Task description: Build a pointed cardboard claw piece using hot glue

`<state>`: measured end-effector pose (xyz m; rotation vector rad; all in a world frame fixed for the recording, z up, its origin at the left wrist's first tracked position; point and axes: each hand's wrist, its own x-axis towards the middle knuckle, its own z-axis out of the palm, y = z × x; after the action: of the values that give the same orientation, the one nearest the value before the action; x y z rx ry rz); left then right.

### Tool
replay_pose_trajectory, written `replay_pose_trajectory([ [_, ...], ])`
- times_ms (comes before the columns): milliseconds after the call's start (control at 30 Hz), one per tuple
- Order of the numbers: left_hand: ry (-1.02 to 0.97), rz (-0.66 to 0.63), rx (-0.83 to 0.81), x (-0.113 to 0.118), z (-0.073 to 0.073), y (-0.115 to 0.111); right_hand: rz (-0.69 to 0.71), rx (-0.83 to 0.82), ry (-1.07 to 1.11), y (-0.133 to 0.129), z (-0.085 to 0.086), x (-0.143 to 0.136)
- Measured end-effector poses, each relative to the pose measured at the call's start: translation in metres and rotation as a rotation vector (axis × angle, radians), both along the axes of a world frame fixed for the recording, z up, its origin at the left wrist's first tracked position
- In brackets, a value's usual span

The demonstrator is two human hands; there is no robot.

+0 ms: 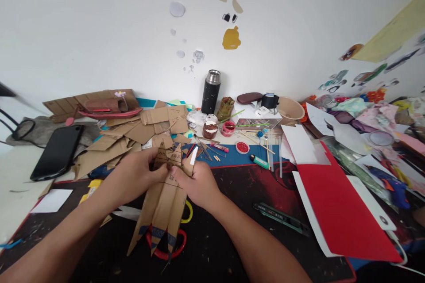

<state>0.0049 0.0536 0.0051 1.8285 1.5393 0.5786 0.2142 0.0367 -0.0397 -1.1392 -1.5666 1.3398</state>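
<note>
Both hands hold a folded piece of brown cardboard (164, 203), cut into pointed strips at its lower end and with printed characters near the top. My left hand (137, 177) pinches its left side, thumb across the front. On the right side, my right hand (199, 183) grips it with the thumb pressed on the face. The fingers behind the cardboard are hidden. Under it lie scissors (175, 247) with red and yellow handles, partly covered. A white strip (194, 155) shows beside the right hand's fingers.
Cardboard scraps (129, 135) pile up at the back left, near a black phone (58, 152). A thermos (211, 93) and paint jars (210, 127) stand behind. To the right lie a utility knife (280, 218), red paper (345, 212) and a blue glue gun (393, 185).
</note>
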Motion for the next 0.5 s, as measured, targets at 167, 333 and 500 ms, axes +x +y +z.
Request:
replay_pose_trajectory([
  [167,-0.037,-0.036,0.001,0.002,0.001,0.001,-0.034,-0.023,0.007,0.002,-0.004,0.002],
  [333,-0.129,-0.079,-0.066,-0.003,-0.002,0.003,-0.011,-0.019,0.018,0.005,0.000,0.006],
  [500,-0.116,-0.145,-0.105,-0.009,-0.006,0.005,0.000,-0.011,-0.011,0.006,0.003,0.007],
])
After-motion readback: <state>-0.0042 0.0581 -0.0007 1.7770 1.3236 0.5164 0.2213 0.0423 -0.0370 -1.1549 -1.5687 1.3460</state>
